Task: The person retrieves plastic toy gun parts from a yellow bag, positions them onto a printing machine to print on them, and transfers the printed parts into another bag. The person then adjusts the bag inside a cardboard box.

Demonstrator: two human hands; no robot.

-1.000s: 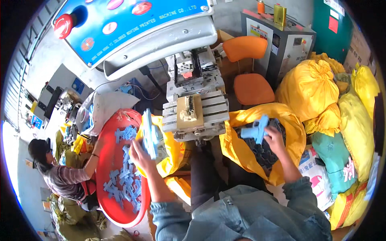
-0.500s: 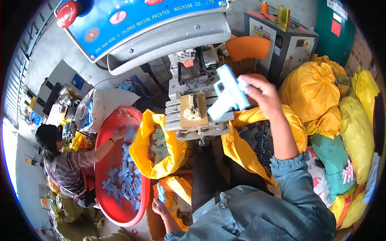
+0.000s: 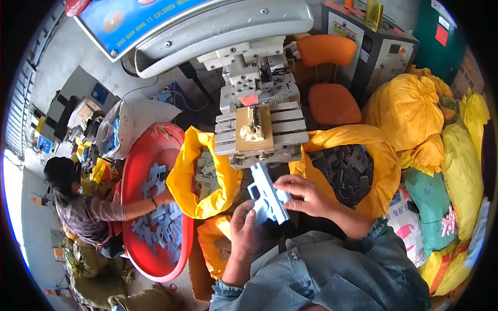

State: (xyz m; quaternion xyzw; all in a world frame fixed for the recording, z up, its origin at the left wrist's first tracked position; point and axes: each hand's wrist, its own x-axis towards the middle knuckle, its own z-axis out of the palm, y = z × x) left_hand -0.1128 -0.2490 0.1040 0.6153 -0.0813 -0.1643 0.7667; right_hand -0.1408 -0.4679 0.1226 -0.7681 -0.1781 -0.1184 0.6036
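A light blue plastic toy pistol [image 3: 271,191] is held before my body, just beyond my lap. My right hand [image 3: 311,197] is closed on its right side, fingers bent against it. My left hand [image 3: 243,223] has its thumb and fingers closed on light blue plastic at the lower left, by the trigger guard. Whether that is a second toy pistol overlapping the first, I cannot make out. Beyond my hands stands a printing machine with a slotted metal bed [image 3: 290,128]. On it sits a brown board [image 3: 265,124] bearing a pale, dark-streaked holder [image 3: 252,127].
Left of me a red tub [image 3: 188,254] holds several blue toy pistols; a co-worker [image 3: 85,207] reaches into it. Open yellow sacks [image 3: 179,192] flank the machine; the right one holds dark pieces [image 3: 347,173]. An orange chair [image 3: 334,103] stands behind. Full sacks [image 3: 402,111] line the right.
My right hand has come down and in from beside the machine bed with the toy pistol. My left hand has risen from the lower left to meet it. The pink printing pad has come forward.
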